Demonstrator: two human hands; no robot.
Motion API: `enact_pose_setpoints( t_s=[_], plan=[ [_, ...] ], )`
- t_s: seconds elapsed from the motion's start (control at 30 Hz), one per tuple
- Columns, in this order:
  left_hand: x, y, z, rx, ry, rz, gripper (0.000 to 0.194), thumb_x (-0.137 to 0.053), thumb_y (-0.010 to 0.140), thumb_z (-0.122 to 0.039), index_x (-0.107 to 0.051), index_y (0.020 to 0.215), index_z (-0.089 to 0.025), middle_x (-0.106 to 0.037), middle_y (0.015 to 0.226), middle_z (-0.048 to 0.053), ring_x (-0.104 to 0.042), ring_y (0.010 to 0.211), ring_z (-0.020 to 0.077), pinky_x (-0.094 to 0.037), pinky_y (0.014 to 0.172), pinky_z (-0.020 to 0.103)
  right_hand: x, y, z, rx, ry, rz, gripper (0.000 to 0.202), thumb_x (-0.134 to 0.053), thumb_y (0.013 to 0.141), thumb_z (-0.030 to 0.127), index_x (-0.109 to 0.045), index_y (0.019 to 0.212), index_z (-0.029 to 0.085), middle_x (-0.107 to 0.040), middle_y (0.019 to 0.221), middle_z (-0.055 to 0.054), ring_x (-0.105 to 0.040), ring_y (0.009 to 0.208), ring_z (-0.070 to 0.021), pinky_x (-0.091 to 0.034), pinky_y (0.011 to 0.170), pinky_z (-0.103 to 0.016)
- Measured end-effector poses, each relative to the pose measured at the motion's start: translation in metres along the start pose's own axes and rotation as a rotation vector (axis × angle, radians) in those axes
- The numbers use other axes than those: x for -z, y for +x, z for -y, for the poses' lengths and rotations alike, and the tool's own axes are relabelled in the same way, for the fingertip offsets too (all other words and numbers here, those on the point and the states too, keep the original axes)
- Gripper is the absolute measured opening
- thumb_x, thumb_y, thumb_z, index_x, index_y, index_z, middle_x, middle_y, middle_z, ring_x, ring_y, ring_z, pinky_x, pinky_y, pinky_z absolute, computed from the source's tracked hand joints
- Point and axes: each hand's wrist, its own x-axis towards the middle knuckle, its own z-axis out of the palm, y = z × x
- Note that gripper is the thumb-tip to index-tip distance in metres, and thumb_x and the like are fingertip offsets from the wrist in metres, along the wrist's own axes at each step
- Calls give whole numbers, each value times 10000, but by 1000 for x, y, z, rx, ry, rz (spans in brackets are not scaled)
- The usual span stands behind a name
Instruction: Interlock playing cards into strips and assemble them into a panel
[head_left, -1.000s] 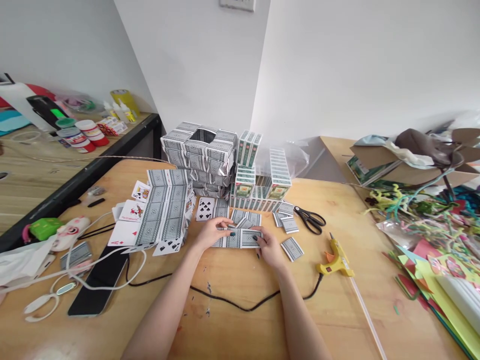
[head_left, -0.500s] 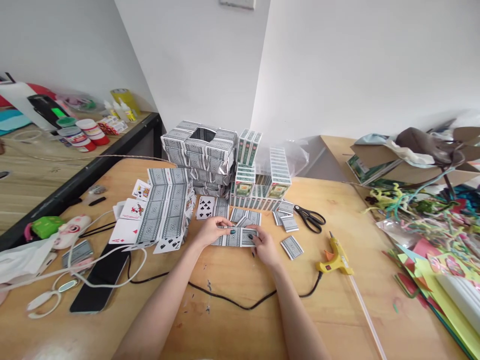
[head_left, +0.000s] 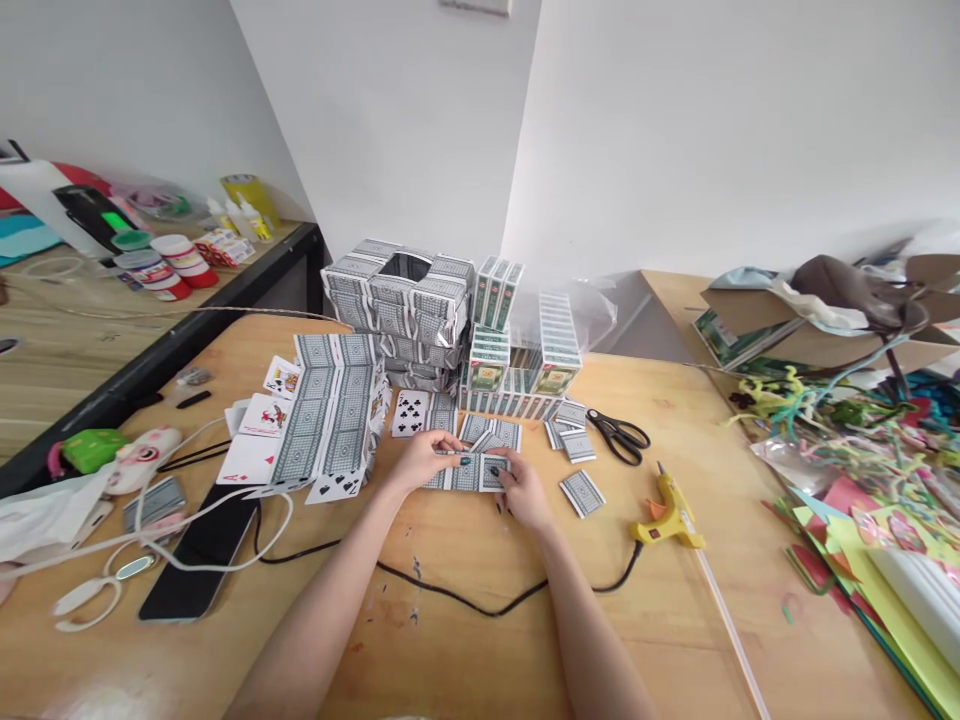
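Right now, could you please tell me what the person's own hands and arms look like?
The left hand and right hand are ungloved, with dark teal-looking polish on the nails that show. Both forearms are bare, with no sleeves in view. I can make out no watch or bracelet.

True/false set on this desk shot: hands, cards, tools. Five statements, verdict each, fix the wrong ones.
1. The left hand and right hand both touch the card strip. True.

2. The scissors lie farther from the person than the glue gun. True.

3. The right hand grips the glue gun. False: the gun lies on the table, to the right of that hand.

4. A white cable crosses the phone. True.

5. The ace lies face down. False: it is face up, its red A showing.
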Motion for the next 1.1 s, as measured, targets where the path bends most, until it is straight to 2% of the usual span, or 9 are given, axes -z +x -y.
enact_pose_setpoints(
  t_s=[0.17, 0.23, 0.33, 0.4, 0.57, 0.77, 0.87, 0.97, 1.1],
  plan=[
    [0, -2, -3, 12, -29, -7, 193, -614, 630, -298, -629, 770, -166, -630, 788, 26, -569, 756, 164, -432, 669, 252, -1, 0, -1, -44, 1, -42, 389, -394, 807, 403, -455, 1118, 178, -394, 419, 93, -402, 244, -99, -269, 251, -183],
    [0, -3, -2, 0, -64, -22, 176, -610, 640, -293, -622, 760, -165, -635, 786, 26, -572, 761, 160, -435, 689, 252, 1, 2, -2, -33, -33, -146, 438, -329, 831, 449, -439, 1152, 171, -427, 401, 75, -414, 255, -119, -299, 267, -207],
    [1, -4, 2, -4, -113, -66, 181, -585, 672, -305, -618, 785, -167, -633, 795, 29, -576, 752, 154, -441, 682, 251, 9, 9, -5, 69, -171, -444, 402, -341, 826, 433, -501, 1086, 171, -596, 626, -20, -462, 339, -117, -371, 342, -244],
    [2, -4, 6, 3, -137, -106, 194, -571, 686, -313, -618, 804, -166, -633, 798, 33, -577, 749, 154, -444, 676, 251, 15, 15, -7, 166, -303, -503, 347, -419, 794, 381, -540, 1042, 171, -620, 854, -75, -505, 437, -115, -437, 458, -272],
    [2, -2, 13, -2, -171, -174, 214, -575, 686, -322, -617, 823, -163, -634, 801, 34, -578, 757, 153, -446, 680, 247, 17, 19, -9, 244, -574, -317, 398, -562, 682, 248, -553, 1078, 208, -516, 1085, -74, -513, 526, -88, -468, 619, -289],
    [0, -2, 18, -19, -181, -229, 239, -573, 684, -347, -626, 832, -167, -639, 799, 35, -585, 758, 158, -452, 660, 244, 0, 11, -8, 186, -764, -403, 401, -626, 633, 353, -553, 1002, 214, -511, 1029, -63, -567, 691, -164, -438, 587, -288],
    [-1, -1, 21, -10, -212, -265, 247, -584, 673, -347, -625, 836, -166, -644, 796, 32, -588, 748, 154, -456, 660, 247, -1, 8, -10, 142, -689, -447, 400, -639, 614, 388, -516, 943, 196, -563, 842, -28, -554, 632, -168, -412, 546, -277],
    [-1, -1, 22, -13, -264, -311, 251, -586, 674, -339, -620, 848, -161, -641, 797, 33, -591, 743, 150, -460, 663, 251, 5, 7, -11, 120, -499, -409, 309, -595, 671, 379, -500, 897, 191, -520, 598, 38, -490, 497, -138, -372, 482, -248],
    [1, -3, 21, -37, -279, -317, 293, -565, 702, -325, -618, 947, -174, -639, 837, 40, -591, 775, 153, -464, 667, 247, 10, 5, -7, 185, -192, -341, 276, -560, 712, 406, -529, 874, 185, -546, 608, 10, -491, 521, -138, -362, 458, -234]
  ],
)
